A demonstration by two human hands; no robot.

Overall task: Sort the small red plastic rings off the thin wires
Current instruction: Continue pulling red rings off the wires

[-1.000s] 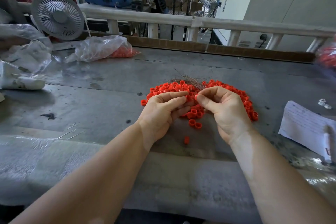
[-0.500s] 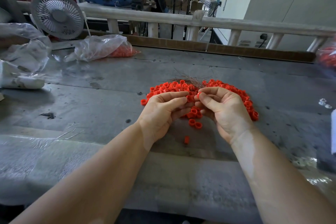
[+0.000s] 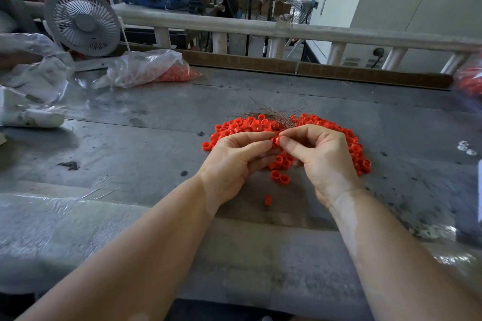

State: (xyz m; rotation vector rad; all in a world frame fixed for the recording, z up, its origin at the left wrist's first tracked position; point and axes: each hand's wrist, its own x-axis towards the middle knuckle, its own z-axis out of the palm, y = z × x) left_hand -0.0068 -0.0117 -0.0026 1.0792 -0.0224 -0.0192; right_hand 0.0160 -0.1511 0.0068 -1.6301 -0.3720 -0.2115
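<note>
Your fingertips meet over the middle of the ring pile (image 3: 260, 125), so exactly what they grip is partly hidden: a single red ring (image 3: 275, 141) shows between them, pinched by the thumb and forefinger of your right hand (image 3: 323, 159), with the fingertips of your left hand (image 3: 234, 161) curled in and touching it from the other side. Whether a wire runs through that ring cannot be made out.

Behind the pile, the thin wires (image 3: 271, 112) lie in a loose fanned bundle, their near ends lost among the rings. To the right of the pile, at the frame's edge, a blurred red mass (image 3: 469, 81) is cut off and cannot be identified, and a few small pale bits (image 3: 465, 147) are too small to tell.

Far left of the pile, a clear plastic bag (image 3: 140, 65) lies on its side with red rings gathered in its right end. Further left, crumpled plastic (image 3: 34, 70) is heaped, contents unclear.

The rings are short, glossy red tubes, open at both ends, heaped in an arc on the grey table (image 3: 130, 154). A pair (image 3: 280, 177) and one stray ring (image 3: 268, 200) lie just in front of the pile, nearer you. A white fan (image 3: 82, 21) stands behind the bag.
</note>
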